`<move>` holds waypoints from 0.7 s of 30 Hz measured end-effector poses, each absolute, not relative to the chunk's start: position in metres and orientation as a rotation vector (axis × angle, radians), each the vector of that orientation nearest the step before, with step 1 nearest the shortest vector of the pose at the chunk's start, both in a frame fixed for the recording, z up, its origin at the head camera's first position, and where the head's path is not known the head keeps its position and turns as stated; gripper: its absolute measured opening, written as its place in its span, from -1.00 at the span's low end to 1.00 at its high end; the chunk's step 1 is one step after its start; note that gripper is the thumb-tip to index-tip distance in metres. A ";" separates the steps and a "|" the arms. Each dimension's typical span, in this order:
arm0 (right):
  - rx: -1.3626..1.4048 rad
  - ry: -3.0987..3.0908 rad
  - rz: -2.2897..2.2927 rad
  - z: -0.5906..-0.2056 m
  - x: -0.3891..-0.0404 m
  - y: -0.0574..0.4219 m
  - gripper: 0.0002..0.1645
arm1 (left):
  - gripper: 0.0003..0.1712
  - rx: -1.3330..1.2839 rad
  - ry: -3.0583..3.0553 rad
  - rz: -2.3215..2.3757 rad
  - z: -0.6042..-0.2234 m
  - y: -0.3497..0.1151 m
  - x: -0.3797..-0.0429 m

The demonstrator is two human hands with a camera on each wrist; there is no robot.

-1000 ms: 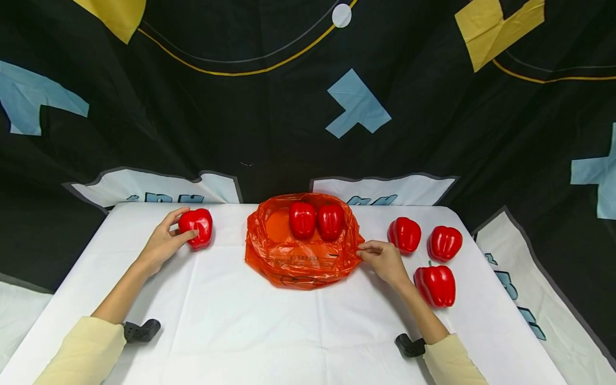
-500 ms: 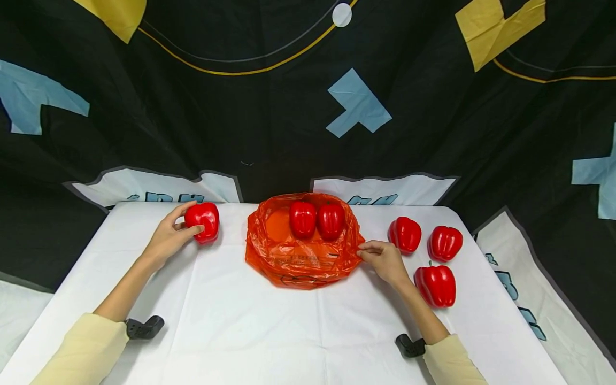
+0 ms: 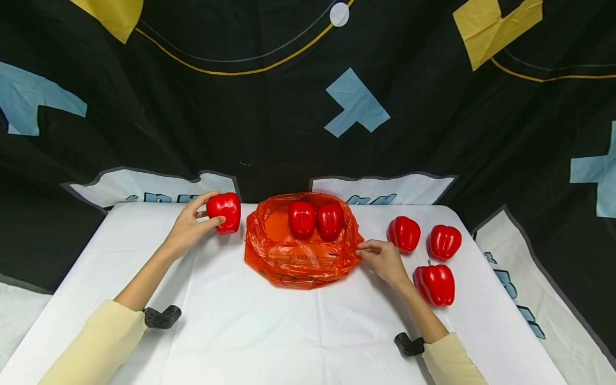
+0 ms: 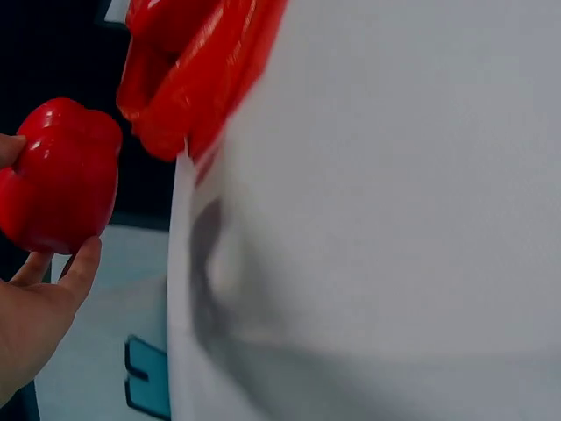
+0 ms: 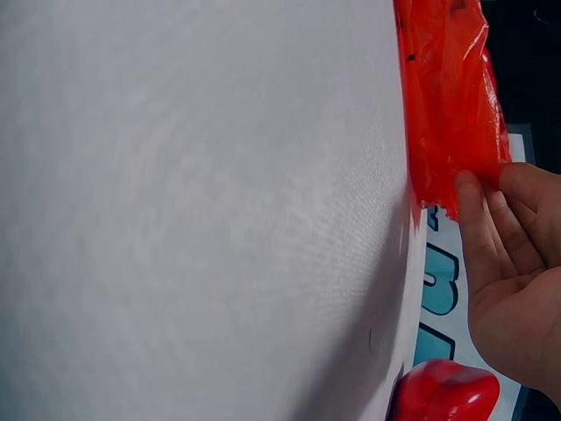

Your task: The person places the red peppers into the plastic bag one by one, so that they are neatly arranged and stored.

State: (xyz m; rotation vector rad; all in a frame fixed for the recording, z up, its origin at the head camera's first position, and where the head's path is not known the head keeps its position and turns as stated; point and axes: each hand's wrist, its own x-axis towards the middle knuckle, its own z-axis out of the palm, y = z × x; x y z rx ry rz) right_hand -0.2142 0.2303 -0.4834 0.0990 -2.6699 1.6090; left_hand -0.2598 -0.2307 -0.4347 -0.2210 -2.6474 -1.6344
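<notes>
My left hand [image 3: 190,225] grips a red bell pepper [image 3: 225,213] between thumb and fingers, just left of the orange-red plastic bag [image 3: 298,270]. In the left wrist view that bell pepper [image 4: 66,180] is held up off the white table, apart from the bag [image 4: 197,96]. Two more bell peppers [image 3: 301,220] lie side by side inside the bag, whose mouth is spread wide. At the bag's right edge my right hand [image 3: 385,262] pinches the rim; the right wrist view has thumb and fingertips [image 5: 467,180] on the thin plastic [image 5: 451,105].
Three bell peppers [image 3: 434,284] lie on the white table [image 3: 250,342] to the right, close to my right forearm. A black cloth [image 3: 269,123] with printed shapes hangs behind the table's far edge. Each wrist wears a black camera mount [image 3: 162,317].
My left hand has lifted its bell pepper and carried it right, up to near the bag's left side. The right hand has kept its pinch on the rim, and the bag has stayed put.
</notes>
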 end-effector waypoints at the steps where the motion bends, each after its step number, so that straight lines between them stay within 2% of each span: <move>1: 0.098 -2.669 1.610 -0.483 -0.214 0.230 -0.85 | -0.16 -0.233 -2.649 -1.641 -0.434 -0.227 -0.261; 21: 0.102 -2.654 1.634 -0.482 -0.213 0.230 -0.84 | -0.21 -0.413 -2.643 -1.688 -0.435 -0.172 -0.280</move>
